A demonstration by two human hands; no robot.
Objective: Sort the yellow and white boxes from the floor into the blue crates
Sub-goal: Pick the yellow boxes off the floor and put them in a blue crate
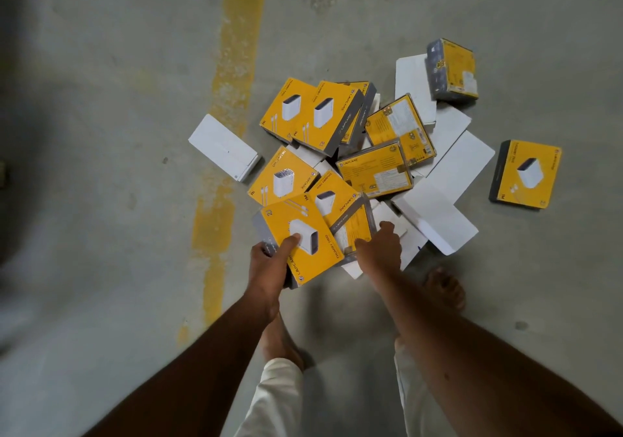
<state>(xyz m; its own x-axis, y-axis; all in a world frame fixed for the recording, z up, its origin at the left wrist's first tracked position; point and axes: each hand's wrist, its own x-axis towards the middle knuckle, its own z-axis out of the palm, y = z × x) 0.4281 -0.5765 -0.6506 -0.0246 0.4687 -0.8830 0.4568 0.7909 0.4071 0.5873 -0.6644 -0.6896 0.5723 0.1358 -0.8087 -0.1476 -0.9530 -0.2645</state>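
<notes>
A heap of several yellow boxes (374, 172) and white boxes (438, 221) lies on the concrete floor ahead of me. My left hand (269, 261) grips a yellow box (303, 237) by its near corner, thumb on top, lifted a little over the heap's near edge. My right hand (381, 251) reaches into the heap and its fingers curl round the edge of another yellow box (350, 224) that leans against the held one. One white box (224, 146) lies apart at the left. Two yellow boxes (526, 173) lie apart at the right. No blue crate is in view.
A worn yellow painted line (226, 106) runs along the floor left of the heap. My bare feet (445, 288) stand just below the heap, with white trouser legs (279, 399) under my arms. Bare concrete (101, 99) spreads around the pile.
</notes>
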